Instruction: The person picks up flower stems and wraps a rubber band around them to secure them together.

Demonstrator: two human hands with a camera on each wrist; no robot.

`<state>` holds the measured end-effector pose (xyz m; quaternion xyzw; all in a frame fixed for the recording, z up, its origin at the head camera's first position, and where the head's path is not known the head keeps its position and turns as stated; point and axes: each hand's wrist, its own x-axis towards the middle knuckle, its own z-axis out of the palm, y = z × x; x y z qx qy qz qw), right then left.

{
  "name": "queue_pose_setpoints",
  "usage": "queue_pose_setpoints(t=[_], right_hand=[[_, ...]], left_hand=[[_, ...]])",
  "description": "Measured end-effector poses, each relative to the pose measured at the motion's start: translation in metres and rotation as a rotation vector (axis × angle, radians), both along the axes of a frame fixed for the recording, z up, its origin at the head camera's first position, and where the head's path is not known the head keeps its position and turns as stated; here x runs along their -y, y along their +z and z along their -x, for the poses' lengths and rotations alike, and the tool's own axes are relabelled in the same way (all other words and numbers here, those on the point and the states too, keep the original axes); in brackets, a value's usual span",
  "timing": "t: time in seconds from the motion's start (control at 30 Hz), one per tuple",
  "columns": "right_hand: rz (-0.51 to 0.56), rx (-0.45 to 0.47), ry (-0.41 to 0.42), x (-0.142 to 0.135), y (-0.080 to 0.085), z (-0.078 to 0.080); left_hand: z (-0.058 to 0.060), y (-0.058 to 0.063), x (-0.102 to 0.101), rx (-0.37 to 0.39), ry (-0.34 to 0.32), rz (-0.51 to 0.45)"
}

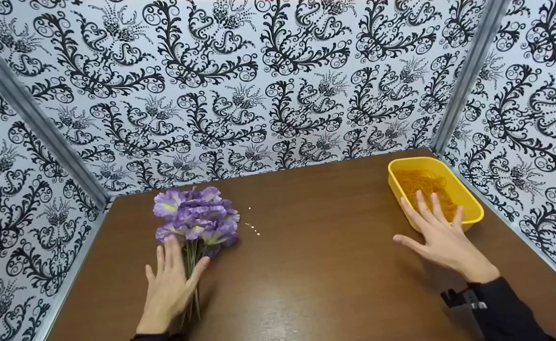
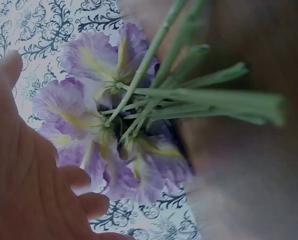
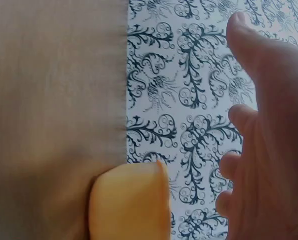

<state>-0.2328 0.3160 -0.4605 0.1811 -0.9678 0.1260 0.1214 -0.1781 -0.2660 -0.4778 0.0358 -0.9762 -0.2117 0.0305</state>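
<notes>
A bunch of purple artificial flowers (image 1: 196,215) with yellow streaks lies on the left part of the table, its green stems (image 2: 159,100) pointing toward the near edge. My left hand (image 1: 166,284) is over the stems with its fingers spread; whether it touches them I cannot tell. On the right stands a yellow plastic basket (image 1: 465,203) with a heap of thin orange rubber bands (image 1: 422,184) in it. Above its near side, my right hand (image 1: 448,244) has its fingers spread and holds nothing. The right wrist view shows the basket's outer wall (image 3: 128,205) below this hand.
The brown wooden table (image 1: 306,255) is bounded at the back and both sides by white panels (image 1: 230,94) with black scrollwork. Grey metal posts (image 1: 467,76) join the panels at the corners. Small pale specks (image 1: 252,228) show beside the flowers.
</notes>
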Motion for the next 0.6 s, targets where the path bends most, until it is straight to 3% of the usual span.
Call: queue_pose_setpoints(t=[0.23, 0.5, 0.6], right_hand=[[0.044, 0.003, 0.076, 0.003, -0.006, 0.0], [0.139, 0.047, 0.151, 0.013, -0.013, -0.007], [0.157, 0.082, 0.175, 0.02, -0.021, -0.011]], left_hand=[[0.003, -0.002, 0.01, 0.105, 0.011, -0.161], [0.017, 0.01, 0.021, 0.129, -0.005, -0.213], [0.027, 0.014, 0.024, 0.173, 0.005, -0.227]])
